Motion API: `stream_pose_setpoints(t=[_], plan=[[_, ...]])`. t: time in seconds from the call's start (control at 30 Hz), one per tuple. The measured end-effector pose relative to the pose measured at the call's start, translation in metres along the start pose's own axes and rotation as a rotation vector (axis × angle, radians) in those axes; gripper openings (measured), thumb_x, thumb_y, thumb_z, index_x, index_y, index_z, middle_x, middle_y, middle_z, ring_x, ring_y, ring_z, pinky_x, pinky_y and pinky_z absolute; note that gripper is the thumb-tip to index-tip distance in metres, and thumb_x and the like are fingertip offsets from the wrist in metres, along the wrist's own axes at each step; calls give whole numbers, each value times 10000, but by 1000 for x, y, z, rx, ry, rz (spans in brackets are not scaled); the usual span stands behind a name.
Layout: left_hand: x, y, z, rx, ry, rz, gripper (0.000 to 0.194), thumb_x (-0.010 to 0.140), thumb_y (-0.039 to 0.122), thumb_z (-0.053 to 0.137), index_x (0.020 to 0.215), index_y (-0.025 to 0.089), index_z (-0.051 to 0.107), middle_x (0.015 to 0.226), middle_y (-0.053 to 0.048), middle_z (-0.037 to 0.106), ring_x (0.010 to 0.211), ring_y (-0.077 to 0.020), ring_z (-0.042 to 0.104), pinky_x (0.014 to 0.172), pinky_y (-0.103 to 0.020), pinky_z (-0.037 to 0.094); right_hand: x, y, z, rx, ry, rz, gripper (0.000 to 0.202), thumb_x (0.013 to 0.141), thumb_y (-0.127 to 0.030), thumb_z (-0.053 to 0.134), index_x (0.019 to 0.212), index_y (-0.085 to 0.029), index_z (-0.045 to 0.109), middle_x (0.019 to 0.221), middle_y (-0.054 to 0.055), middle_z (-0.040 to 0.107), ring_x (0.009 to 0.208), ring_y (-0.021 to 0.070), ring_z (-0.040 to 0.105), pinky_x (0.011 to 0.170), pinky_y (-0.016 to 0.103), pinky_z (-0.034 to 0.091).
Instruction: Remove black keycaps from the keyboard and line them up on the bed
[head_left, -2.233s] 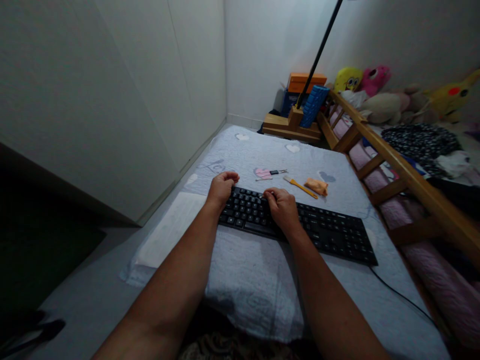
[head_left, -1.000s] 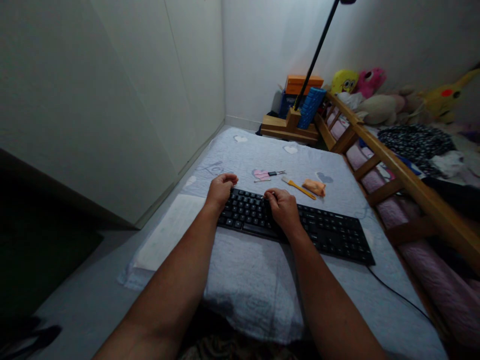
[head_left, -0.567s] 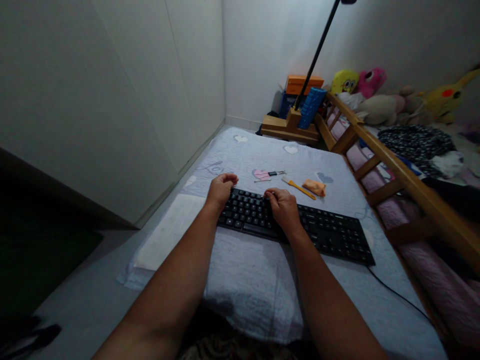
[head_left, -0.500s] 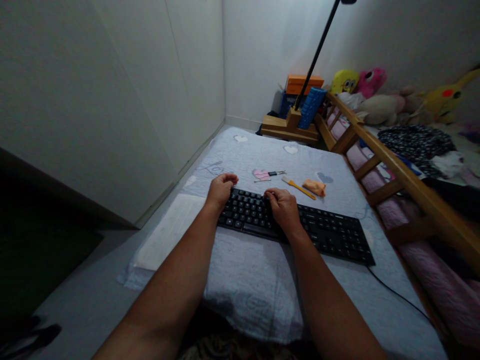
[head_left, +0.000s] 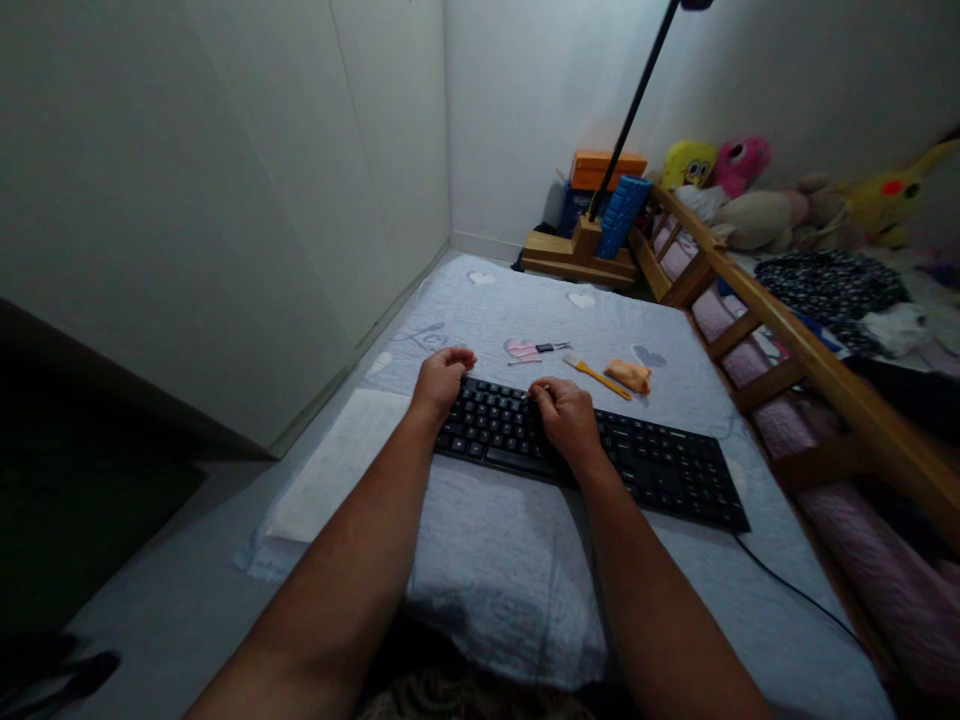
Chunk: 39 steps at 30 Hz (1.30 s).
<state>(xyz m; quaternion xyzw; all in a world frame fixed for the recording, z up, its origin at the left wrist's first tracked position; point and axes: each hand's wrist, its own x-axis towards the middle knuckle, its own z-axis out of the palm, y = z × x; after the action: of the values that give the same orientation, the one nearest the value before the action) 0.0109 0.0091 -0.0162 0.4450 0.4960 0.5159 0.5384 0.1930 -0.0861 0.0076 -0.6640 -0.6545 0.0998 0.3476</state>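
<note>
A black keyboard (head_left: 660, 465) lies on the pale blue bedding, its cable running off to the right. My left hand (head_left: 444, 382) rests at the keyboard's upper left corner, fingers curled together; whatever they grip is hidden. Over the keyboard's middle, my right hand (head_left: 566, 415) is closed in a pinch near the top row of keys, and what is between the fingertips is too small to name. Beyond the keyboard lie a tool with a black part (head_left: 545, 348), a thin stick (head_left: 524, 362), a yellow-handled brush (head_left: 602, 380) and a crumpled orange cloth (head_left: 628, 376).
A white folded cloth (head_left: 337, 460) lies left of the keyboard. On the right runs a wooden rail (head_left: 802, 345), with plush toys (head_left: 742, 165) and clothes behind it. A wooden stand (head_left: 577, 255) with a black pole is at the back.
</note>
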Motion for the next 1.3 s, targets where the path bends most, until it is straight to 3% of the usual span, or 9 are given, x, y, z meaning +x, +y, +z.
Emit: stream_pose_setpoints(t=[0.47,1.3], plan=[[1,-1,0,8,5,-2,282,546,93,499,765,165,662,815,-40,707,841,-180,651,925,-360,472,0,2,3,7,27,1,228,900,-235,525,903,-189,749,903,88,751,898,240,646,839,339,453],[1,-2,-1,9,-2,4,282,540,97,502,758,173,663,825,-40,709,840,-184,656,933,-374,479,1,0,0,-4,10,3,250,897,-242,492,835,-200,731,848,77,737,859,231,639,794,324,440]])
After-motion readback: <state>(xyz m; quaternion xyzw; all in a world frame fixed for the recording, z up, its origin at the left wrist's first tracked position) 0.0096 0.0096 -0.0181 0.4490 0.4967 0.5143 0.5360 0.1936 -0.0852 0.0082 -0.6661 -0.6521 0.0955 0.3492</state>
